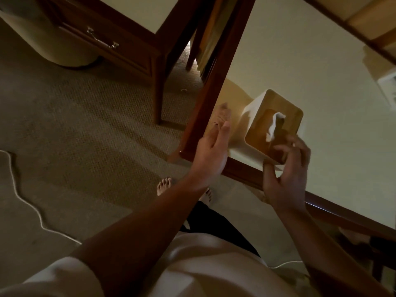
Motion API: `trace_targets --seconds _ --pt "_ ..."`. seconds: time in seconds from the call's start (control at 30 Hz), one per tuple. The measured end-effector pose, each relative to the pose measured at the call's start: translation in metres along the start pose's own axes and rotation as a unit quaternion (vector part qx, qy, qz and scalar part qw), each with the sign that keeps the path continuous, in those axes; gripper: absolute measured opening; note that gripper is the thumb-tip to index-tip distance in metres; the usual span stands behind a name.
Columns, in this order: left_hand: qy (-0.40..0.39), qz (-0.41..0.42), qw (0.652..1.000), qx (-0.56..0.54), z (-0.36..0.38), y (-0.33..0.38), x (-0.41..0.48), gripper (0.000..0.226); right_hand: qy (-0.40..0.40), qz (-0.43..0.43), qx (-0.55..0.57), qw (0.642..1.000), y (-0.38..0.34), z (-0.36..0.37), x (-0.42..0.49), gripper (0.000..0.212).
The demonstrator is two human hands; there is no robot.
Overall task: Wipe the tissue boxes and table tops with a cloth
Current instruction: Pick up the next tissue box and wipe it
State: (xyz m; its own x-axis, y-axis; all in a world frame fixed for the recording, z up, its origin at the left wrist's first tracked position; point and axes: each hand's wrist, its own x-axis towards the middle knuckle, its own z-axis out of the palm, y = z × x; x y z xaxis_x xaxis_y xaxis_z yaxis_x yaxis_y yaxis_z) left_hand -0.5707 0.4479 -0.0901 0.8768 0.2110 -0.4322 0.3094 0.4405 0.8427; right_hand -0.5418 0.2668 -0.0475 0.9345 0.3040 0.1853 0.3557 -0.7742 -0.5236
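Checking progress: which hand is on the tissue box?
The right hand, fingers curled round the tissue box; the left hand is open beside it, holding nothing.

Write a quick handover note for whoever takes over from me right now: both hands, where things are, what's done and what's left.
Left hand: open, fingers straight, at the edge of the table beside the tissue box, holding nothing.
Right hand: grips the tissue box's near corner, thumb on its side, fingers curled over the wooden lid.
Tissue box: at the table's near corner, with a tissue sticking out.
Cloth: none in view.
Done: cannot tell whether anything is wiped.
Left: probably fetch the cloth, then wipe the box and table top.
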Motion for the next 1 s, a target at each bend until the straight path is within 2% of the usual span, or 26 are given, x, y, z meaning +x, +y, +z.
trace_targets --seconds 0.07,0.13,0.2,0.33,0.43,0.5,0.57,0.63,0.73,0.77,0.87,0.93,1.0 --pt "-0.035 -0.012 0.999 0.012 0.01 -0.002 -0.001 0.037 0.012 0.067 0.01 0.998 -0.006 0.006 0.005 0.055" --pt "-0.058 -0.02 0.998 0.014 0.02 -0.005 -0.006 0.051 -0.02 0.144 -0.01 0.989 -0.009 0.016 0.009 0.084" --pt "-0.077 -0.017 0.997 0.01 0.026 -0.015 -0.014 0.06 -0.049 0.169 -0.044 0.983 -0.008 0.023 0.009 0.096" --pt "-0.086 -0.041 0.995 0.009 0.033 -0.016 -0.009 0.071 -0.067 0.129 -0.077 0.986 -0.003 0.023 0.01 0.095" --pt "-0.112 -0.021 0.993 0.037 0.038 0.009 0.028 0.077 -0.083 0.116 -0.088 0.986 -0.001 0.021 0.014 0.096" --pt "-0.095 -0.064 0.993 0.007 0.044 0.03 0.051 0.081 -0.091 0.102 -0.088 0.987 0.0 0.021 0.016 0.093" --pt "-0.101 -0.069 0.99 -0.068 0.049 0.038 0.049 0.075 -0.095 0.089 -0.09 0.987 0.001 0.021 0.016 0.089" --pt "-0.116 -0.046 0.99 -0.068 0.05 0.029 0.023 0.059 -0.094 0.078 -0.1 0.988 0.003 0.02 0.015 0.088" --pt "-0.093 -0.076 0.99 -0.08 0.038 0.01 -0.003 0.042 -0.102 0.066 -0.119 0.985 0.004 0.021 0.015 0.089" --pt "-0.082 -0.083 0.991 -0.059 0.036 0.014 0.002 0.045 -0.106 0.07 -0.123 0.984 0.004 0.021 0.016 0.09" --pt "-0.053 -0.103 0.993 -0.005 0.037 0.04 0.039 0.073 -0.114 0.079 -0.116 0.984 0.001 0.022 0.018 0.091" --pt "-0.02 -0.121 0.992 -0.009 0.043 0.053 0.057 0.069 -0.12 0.08 -0.104 0.984 -0.001 0.022 0.019 0.091" --pt "-0.047 -0.092 0.995 -0.013 0.047 0.054 0.049 0.056 -0.12 0.078 -0.105 0.984 -0.001 0.021 0.019 0.091"
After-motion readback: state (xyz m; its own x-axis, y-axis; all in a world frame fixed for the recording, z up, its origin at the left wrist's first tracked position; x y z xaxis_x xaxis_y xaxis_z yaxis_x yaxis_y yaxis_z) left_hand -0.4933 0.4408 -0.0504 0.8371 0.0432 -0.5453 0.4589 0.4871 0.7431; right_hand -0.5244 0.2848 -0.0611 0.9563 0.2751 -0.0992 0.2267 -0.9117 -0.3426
